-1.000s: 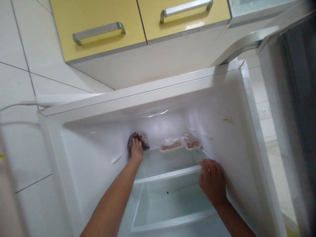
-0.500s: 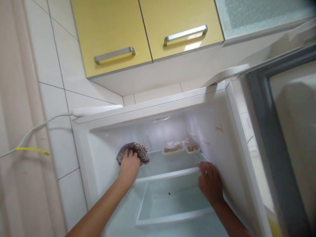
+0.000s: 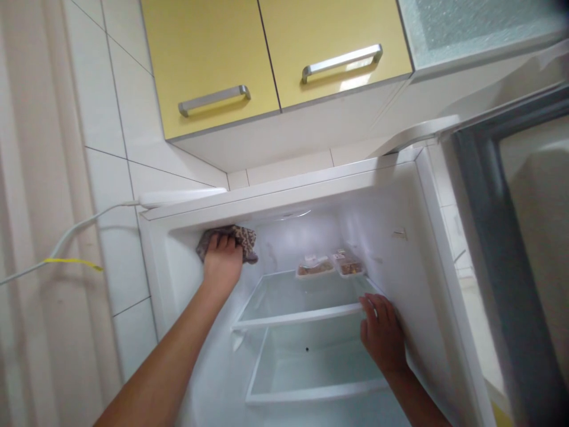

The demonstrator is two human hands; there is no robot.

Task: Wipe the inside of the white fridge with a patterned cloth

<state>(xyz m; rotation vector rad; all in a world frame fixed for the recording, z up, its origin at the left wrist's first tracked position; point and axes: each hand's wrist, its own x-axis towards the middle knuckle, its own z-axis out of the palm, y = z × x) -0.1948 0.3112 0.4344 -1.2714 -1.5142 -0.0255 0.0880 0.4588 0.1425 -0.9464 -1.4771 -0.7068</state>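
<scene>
My left hand (image 3: 223,261) is closed over a brown patterned cloth (image 3: 246,238) and presses it high against the left inner wall of a fridge (image 3: 180,284), close to the ceiling. Part of the cloth bunches under the palm. At the right end of the upper glass shelf (image 3: 288,299), my right hand (image 3: 382,326) has its fingers curled over the front edge, with the thumb lower down. Two clear packs of brown food stand at the back of this shelf: a left pack (image 3: 315,268) and a right pack (image 3: 349,265).
Below is a second shelf (image 3: 320,391) with a white front edge; a small dark spot shows behind it. The fridge door (image 3: 502,249) stands open at right. Yellow cabinets (image 3: 213,53) with metal handles hang above. A white cable (image 3: 84,222) with a yellow tie runs at left.
My left hand has slid the cloth up the left wall, off the shelf level. My right hand has stayed at the shelf edge. The view has shifted slightly.
</scene>
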